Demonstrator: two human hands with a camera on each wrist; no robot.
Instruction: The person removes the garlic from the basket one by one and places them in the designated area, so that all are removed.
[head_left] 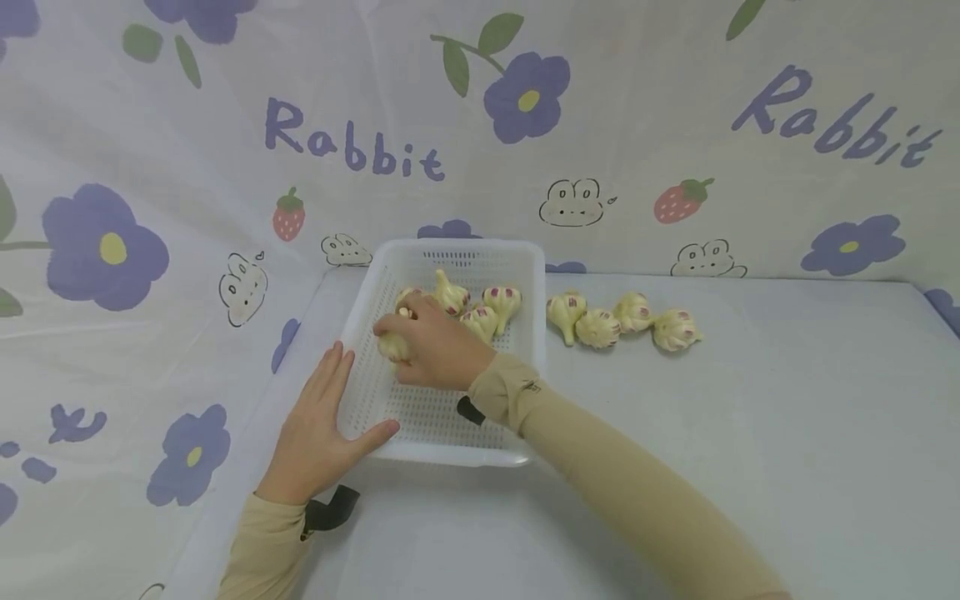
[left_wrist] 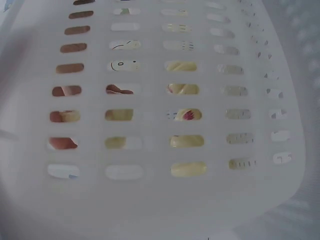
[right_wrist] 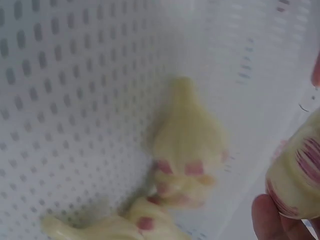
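right hand (head_left: pixel 442 346) grips a garlic bulb (head_left: pixel 392 347) inside the white basket (head_left: pixel 450 455)

at far left a backdrop cloth (head_left: pixel 195 292) printed with purple flowers hangs beside the bench (head_left: pixel 750 467). the left hand (head_left: pixel 318 433) lies at the basket's left rim, fingers straight, thumb spread wide toward the near left corner; how firmly it presses, i cannot tell. a dark wrist piece (head_left: pixel 332 508) shows below it, against a tan sleeve. the left wrist view is filled by the basket's slotted wall, with bits of yellowish bulb and fingers visible through the slots

the basket stands near the bench's far left corner. toward its left side the right hand curls its fingers round the gripped bulb; the right wrist view shows fingertips (right_wrist: pixel 266 215) against its purple-streaked skin. a partly hidden bulb (head_left: pixel 407 294) sits just beyond that hand. further right, toward the basket's far right corner, three more bulbs (head_left: pixel 502 305) lie close together, one behind the right hand's edge

right of the basket, four bulbs (head_left: pixel 598 329) sit in an uneven row near the bench's far edge, the rightmost with its stem pointing right
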